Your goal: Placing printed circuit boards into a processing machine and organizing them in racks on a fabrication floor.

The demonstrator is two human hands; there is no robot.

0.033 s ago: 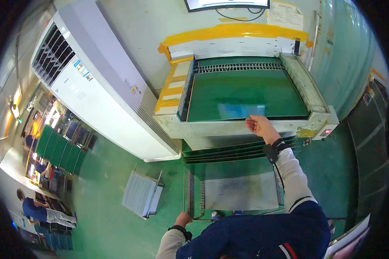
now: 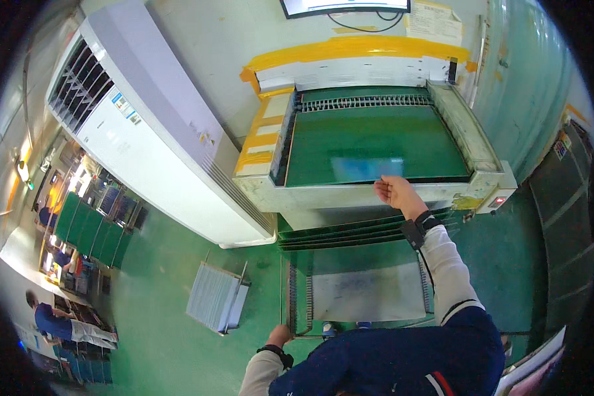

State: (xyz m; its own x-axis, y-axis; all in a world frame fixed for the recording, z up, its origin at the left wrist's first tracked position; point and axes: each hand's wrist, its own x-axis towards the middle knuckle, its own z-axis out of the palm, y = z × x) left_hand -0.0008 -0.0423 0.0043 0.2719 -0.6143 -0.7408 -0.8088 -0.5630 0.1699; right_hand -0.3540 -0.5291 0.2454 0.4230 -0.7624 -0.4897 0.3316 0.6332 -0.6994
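Observation:
My right hand [image 2: 397, 193] is over the front edge of a pale machine bed [image 2: 350, 197], its fingers curled in with nothing visible in them. Just beyond the fingers lies a large flat green panel [image 2: 369, 138], with a bluish reflection on its surface. A row of rollers [image 2: 366, 102] runs across behind the panel. Down at the lower left, my left hand [image 2: 280, 335] is closed round the near corner of a metal rack frame [image 2: 300, 290]. Several dark green panels [image 2: 350, 236] stand on edge in the rack, near the machine. A greyish translucent sheet [image 2: 368, 290] spans the rack's bottom.
A tall white air conditioner [image 2: 158, 152] stands left of the machine. On the green floor sits a small rack of pale sheets [image 2: 216, 297]. Dark panels [image 2: 567, 224] lean at the right. A co-worker [image 2: 63, 323] stands far left. A monitor [image 2: 346, 6] hangs above.

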